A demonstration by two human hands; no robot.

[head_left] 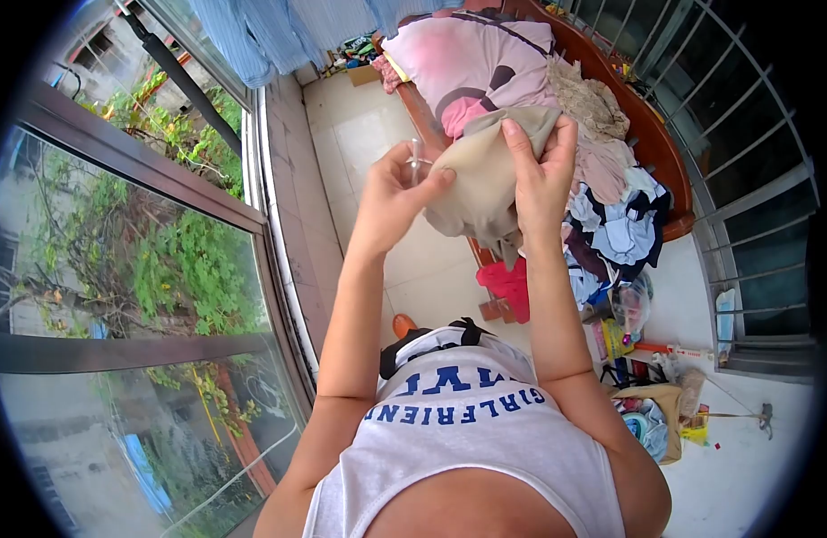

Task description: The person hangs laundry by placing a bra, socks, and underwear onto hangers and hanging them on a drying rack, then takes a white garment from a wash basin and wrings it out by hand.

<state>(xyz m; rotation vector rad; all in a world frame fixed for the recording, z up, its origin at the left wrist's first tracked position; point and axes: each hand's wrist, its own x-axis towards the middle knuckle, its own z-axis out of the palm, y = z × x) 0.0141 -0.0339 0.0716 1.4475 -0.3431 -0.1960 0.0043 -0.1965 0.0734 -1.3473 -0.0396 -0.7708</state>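
A beige-grey cloth [476, 175] hangs between my two raised hands. My right hand [543, 170] pinches its upper right edge, with the thumb lying over the fabric. My left hand [400, 193] is at the cloth's left edge, its thumb against the fabric and its fingers curled round a small white clip-like piece [416, 160]. The lower end of the cloth hangs loose in folds between my forearms.
Ahead, a reddish wooden bench [669, 152] bears a pink pillow [467, 63] and piled clothes [624, 224]. Red cloth [507, 285] lies near its front. Windows stand at left, barred ones at right. Blue garments [297, 31] hang above. Bags [651, 417] sit at lower right.
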